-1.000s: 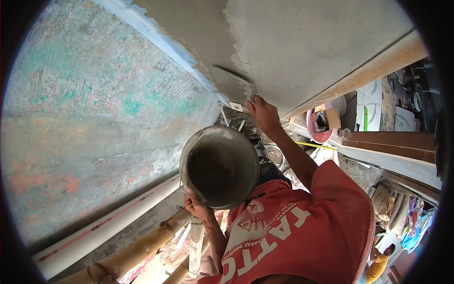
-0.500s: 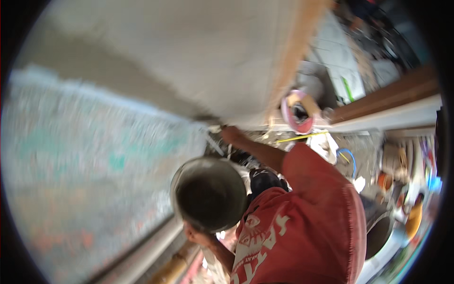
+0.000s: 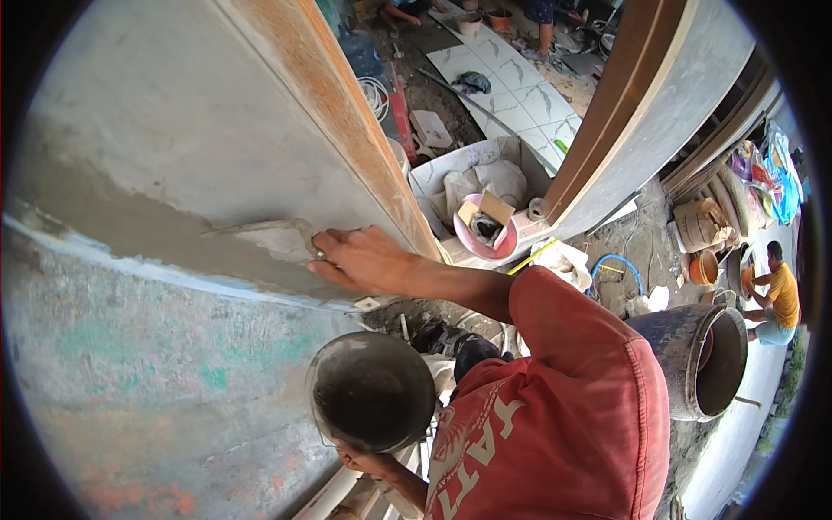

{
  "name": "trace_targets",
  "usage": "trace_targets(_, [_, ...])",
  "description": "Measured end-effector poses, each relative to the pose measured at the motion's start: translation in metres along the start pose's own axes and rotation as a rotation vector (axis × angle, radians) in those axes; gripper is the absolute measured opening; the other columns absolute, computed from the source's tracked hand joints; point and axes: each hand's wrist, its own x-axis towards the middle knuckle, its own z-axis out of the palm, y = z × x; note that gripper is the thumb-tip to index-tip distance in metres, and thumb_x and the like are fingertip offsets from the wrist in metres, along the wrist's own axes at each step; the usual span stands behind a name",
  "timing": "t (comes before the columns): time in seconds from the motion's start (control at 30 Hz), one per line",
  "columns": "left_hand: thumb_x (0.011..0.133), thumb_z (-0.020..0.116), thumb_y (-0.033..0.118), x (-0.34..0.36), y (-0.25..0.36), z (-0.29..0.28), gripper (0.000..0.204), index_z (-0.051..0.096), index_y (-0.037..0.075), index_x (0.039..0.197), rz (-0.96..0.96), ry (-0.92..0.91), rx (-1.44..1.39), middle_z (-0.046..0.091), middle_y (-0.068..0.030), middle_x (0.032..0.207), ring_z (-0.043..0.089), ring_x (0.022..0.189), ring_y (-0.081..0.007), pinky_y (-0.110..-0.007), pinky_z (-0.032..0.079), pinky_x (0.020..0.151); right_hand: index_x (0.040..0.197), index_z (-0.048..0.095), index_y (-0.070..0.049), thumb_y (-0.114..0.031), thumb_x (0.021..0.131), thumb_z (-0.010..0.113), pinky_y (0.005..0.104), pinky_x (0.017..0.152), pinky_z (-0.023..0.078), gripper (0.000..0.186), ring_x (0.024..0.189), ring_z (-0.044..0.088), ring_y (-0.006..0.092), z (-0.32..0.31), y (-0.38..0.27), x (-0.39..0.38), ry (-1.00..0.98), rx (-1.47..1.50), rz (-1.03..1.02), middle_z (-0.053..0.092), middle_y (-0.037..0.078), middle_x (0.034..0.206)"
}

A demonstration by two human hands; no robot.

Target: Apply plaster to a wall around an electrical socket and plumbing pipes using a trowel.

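My right hand point(image 3: 360, 260) grips a steel trowel point(image 3: 269, 238) whose blade lies against the grey plastered wall point(image 3: 165, 130), along a band of darker, damp-looking plaster. Below it, my left hand point(image 3: 355, 459) is closed on a dark bucket point(image 3: 373, 390) at its lower edge, its fingers partly hidden by it; the bucket has a dark grey interior. Beside the bucket on the left runs an older wall point(image 3: 147, 373) with flaking grey, green and orange paint, joined to the plastered wall along a pale blue-white strip.
Right of me are a wooden doorframe point(image 3: 620, 104), a pink bucket point(image 3: 494, 251) holding cardboard, a large drum point(image 3: 650, 347) and sacks point(image 3: 702, 227). A co-worker in yellow point(image 3: 780, 303) crouches at far right. Tiles point(image 3: 529, 104) and other people's limbs point(image 3: 403, 13) show through the doorway.
The view has swung right, bringing doorway, drum and co-worker further in. My right hand and trowel now sit lower left in view, blade more level; the bucket appears lower.
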Motion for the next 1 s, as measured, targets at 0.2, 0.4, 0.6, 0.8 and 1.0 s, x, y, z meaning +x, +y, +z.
trace_targets(0.2, [0.088,0.052,0.038,-0.009,-0.014,0.002,0.042,0.058,-0.003,0.081,0.068,-0.109,-0.172,0.058,-0.007,0.078,0.049,0.069,-0.0139,-0.03,0.043,0.065,0.097,0.049,-0.005,-0.032,0.087,0.049,0.0454,0.065,0.047,0.029,0.075,0.058,0.0369,-0.029,-0.005,-0.11,-0.35,-0.018,-0.103,0.059,0.017,0.083])
trace_targets(0.4, [0.09,0.052,0.033,-0.023,-0.03,0.011,0.039,0.047,0.006,0.063,0.045,-0.258,-0.12,0.045,0.0034,0.06,0.036,0.057,-0.0061,-0.023,0.035,0.054,0.104,0.05,-0.003,-0.035,0.088,0.046,0.0452,0.067,0.048,0.036,0.075,0.06,0.0362,0.017,0.01,-0.211,-0.828,-0.15,0.132,0.06,0.019,0.081])
trace_targets(0.6, [0.09,0.053,0.03,-0.049,-0.047,0.012,0.039,0.042,0.007,0.06,0.076,-0.347,-0.138,0.044,0.0041,0.058,0.034,0.056,-0.0053,-0.022,0.032,0.051,0.103,0.056,0.001,-0.023,0.081,0.05,0.0369,0.055,0.049,0.033,0.066,0.062,0.0276,0.097,0.016,-0.256,-0.539,-0.459,-0.034,0.061,0.015,0.073])
trace_targets(0.8, [0.089,0.055,0.026,-0.066,-0.057,0.005,0.047,0.026,0.01,0.056,0.132,-0.337,-0.138,0.028,0.0062,0.055,0.025,0.054,-0.0055,-0.025,0.022,0.047,0.102,0.057,0.003,-0.016,0.074,0.052,0.0319,0.053,0.049,0.034,0.066,0.062,0.0226,0.085,-0.001,-0.288,-0.606,-0.603,-0.184,0.062,0.014,0.075])
trace_targets(1.0, [0.088,0.056,0.026,-0.066,-0.079,0.016,0.043,0.041,0.002,0.056,0.346,-0.247,-0.043,0.031,0.0033,0.053,0.026,0.054,-0.008,-0.028,0.023,0.047,0.105,0.053,0.003,-0.016,0.077,0.05,0.037,0.053,0.051,0.034,0.066,0.062,0.0272,0.069,0.03,-0.283,-0.874,-0.52,-0.249,0.06,0.016,0.078])
